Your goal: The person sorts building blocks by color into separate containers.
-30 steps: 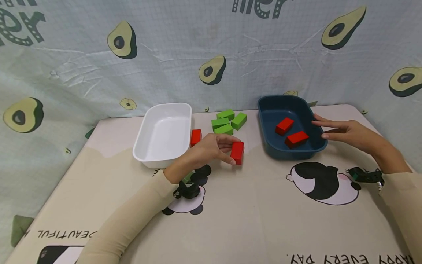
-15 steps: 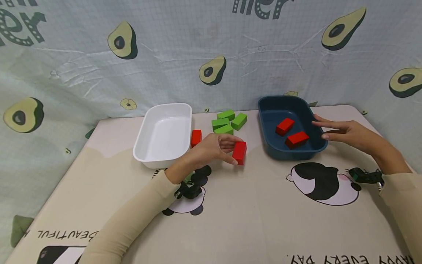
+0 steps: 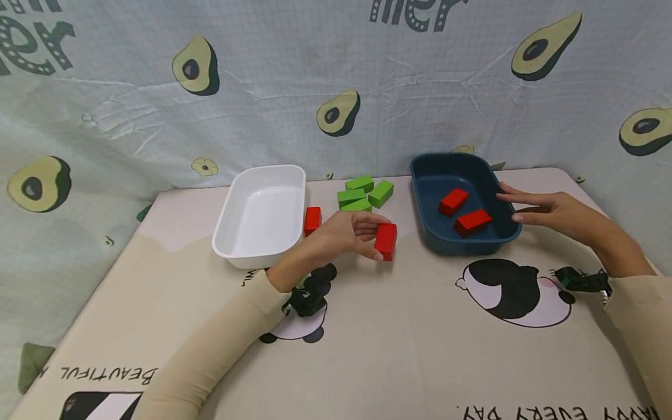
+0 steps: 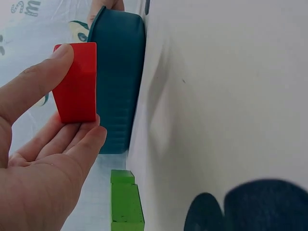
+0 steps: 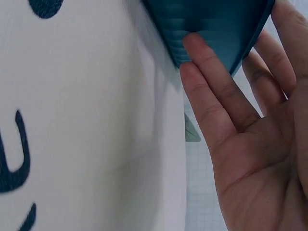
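A person's left hand point(image 3: 341, 236) holds a red block point(image 3: 385, 242) between the white tub point(image 3: 257, 216) and the blue tub point(image 3: 446, 248). The right hand point(image 3: 562, 216) touches the blue tub's rim. Two red blocks point(image 3: 473, 222) lie inside that tub. Green blocks point(image 3: 381, 193) cluster on the tabletop point(image 3: 394, 326), and another red block point(image 3: 312, 219) sits just beside the white tub.

A pale tablecloth point(image 3: 399, 338) printed with cartoon animals and lettering carries a white tray point(image 3: 261, 216) and a dark blue bin point(image 3: 462, 247). Between them lie clustered green blocks point(image 3: 351, 197) and, just beside the tray, a red block point(image 3: 312, 220).
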A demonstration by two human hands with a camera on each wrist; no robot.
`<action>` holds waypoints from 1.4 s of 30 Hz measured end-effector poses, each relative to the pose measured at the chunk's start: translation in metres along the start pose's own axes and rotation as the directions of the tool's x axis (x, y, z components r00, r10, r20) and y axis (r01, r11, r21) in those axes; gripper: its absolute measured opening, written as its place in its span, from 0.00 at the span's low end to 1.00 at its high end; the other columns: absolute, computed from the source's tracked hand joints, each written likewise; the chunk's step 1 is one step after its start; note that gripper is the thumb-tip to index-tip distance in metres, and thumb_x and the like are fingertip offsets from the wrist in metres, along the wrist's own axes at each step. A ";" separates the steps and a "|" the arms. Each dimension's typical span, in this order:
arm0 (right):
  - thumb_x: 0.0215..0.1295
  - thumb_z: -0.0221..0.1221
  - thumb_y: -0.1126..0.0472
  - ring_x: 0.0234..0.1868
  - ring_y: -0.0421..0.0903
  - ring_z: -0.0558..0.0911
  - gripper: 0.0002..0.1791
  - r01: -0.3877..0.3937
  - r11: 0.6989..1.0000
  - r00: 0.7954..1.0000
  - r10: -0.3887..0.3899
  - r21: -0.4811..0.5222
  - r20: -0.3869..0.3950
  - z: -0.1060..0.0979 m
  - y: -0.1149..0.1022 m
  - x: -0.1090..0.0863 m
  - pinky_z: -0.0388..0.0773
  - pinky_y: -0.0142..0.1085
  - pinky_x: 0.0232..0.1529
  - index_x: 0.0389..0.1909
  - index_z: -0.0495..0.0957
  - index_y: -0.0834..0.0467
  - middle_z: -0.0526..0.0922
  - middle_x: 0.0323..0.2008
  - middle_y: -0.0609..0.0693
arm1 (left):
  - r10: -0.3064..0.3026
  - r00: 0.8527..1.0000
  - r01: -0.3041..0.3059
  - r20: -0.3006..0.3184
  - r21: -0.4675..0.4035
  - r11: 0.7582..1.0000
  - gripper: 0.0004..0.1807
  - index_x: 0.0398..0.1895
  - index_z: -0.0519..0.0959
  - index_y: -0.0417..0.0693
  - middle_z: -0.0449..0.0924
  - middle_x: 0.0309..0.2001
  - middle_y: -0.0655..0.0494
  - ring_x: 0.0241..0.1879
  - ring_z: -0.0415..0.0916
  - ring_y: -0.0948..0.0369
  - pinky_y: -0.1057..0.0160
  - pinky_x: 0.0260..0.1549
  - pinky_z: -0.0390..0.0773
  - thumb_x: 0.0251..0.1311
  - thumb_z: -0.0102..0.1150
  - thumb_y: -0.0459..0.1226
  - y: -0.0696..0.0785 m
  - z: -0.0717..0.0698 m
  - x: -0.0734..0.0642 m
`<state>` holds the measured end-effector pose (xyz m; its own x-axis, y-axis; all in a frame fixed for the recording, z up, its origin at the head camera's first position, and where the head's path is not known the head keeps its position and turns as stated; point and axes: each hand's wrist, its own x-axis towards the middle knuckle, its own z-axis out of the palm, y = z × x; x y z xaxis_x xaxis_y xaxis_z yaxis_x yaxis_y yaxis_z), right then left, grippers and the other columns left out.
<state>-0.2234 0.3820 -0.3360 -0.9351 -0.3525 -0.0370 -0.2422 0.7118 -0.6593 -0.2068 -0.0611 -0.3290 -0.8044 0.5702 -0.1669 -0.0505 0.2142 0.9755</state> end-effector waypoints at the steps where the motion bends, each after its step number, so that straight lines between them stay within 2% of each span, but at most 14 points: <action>1: 0.73 0.62 0.56 0.67 0.19 0.58 0.29 -0.003 1.000 1.000 0.003 -0.003 0.001 0.000 0.000 0.000 0.65 0.12 0.48 0.74 0.70 0.48 0.58 0.77 0.36 | 0.001 1.000 -0.001 0.001 0.002 1.000 0.34 0.64 0.77 0.42 0.79 0.62 0.49 0.63 0.76 0.54 0.62 0.60 0.80 0.51 0.73 0.23 0.000 0.001 0.000; 12: 0.73 0.62 0.57 0.68 0.20 0.57 0.29 0.017 1.000 1.000 -0.017 0.010 0.000 0.001 0.002 0.000 0.65 0.12 0.49 0.74 0.69 0.49 0.58 0.77 0.35 | 0.032 0.999 -0.032 0.001 0.045 0.998 0.35 0.66 0.76 0.43 0.79 0.62 0.50 0.63 0.76 0.56 0.63 0.60 0.79 0.52 0.74 0.25 0.009 0.007 0.004; 24: 0.74 0.61 0.57 0.69 0.21 0.55 0.29 -0.003 1.000 1.000 0.003 0.000 0.008 0.000 0.002 0.000 0.63 0.12 0.47 0.74 0.69 0.49 0.57 0.77 0.34 | 0.085 0.995 -0.086 0.051 0.022 0.996 0.34 0.66 0.76 0.41 0.81 0.60 0.50 0.60 0.78 0.56 0.62 0.62 0.78 0.52 0.73 0.24 0.012 0.018 0.013; 33: 0.73 0.61 0.56 0.70 0.22 0.54 0.29 0.013 1.000 1.000 -0.012 -0.008 0.012 -0.001 0.000 0.001 0.63 0.13 0.47 0.74 0.69 0.48 0.57 0.77 0.34 | 0.100 0.994 -0.102 0.045 0.037 0.994 0.35 0.66 0.76 0.43 0.81 0.60 0.53 0.60 0.78 0.58 0.59 0.64 0.76 0.52 0.75 0.25 0.015 0.020 0.015; 38: 0.73 0.61 0.56 0.70 0.22 0.55 0.29 0.003 1.000 1.000 -0.003 -0.009 0.008 0.000 0.001 0.000 0.63 0.13 0.47 0.74 0.69 0.48 0.57 0.77 0.35 | 0.111 0.993 -0.113 0.028 0.068 0.991 0.35 0.66 0.77 0.45 0.80 0.61 0.54 0.61 0.77 0.58 0.54 0.66 0.74 0.52 0.76 0.28 0.022 0.022 0.017; 42: 0.73 0.61 0.55 0.69 0.22 0.55 0.30 -0.003 1.000 1.000 0.003 -0.002 0.014 0.000 0.000 0.000 0.63 0.13 0.47 0.74 0.69 0.48 0.56 0.78 0.36 | 0.123 0.992 -0.124 0.025 0.062 0.990 0.35 0.66 0.77 0.45 0.80 0.61 0.54 0.61 0.77 0.59 0.53 0.66 0.74 0.52 0.76 0.28 0.028 0.024 0.018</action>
<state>-0.2240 0.3825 -0.3360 -0.9321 -0.3589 -0.0493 -0.2402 0.7142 -0.6575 -0.2082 -0.0262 -0.3082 -0.7897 0.6115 -0.0494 0.0865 0.1907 0.9778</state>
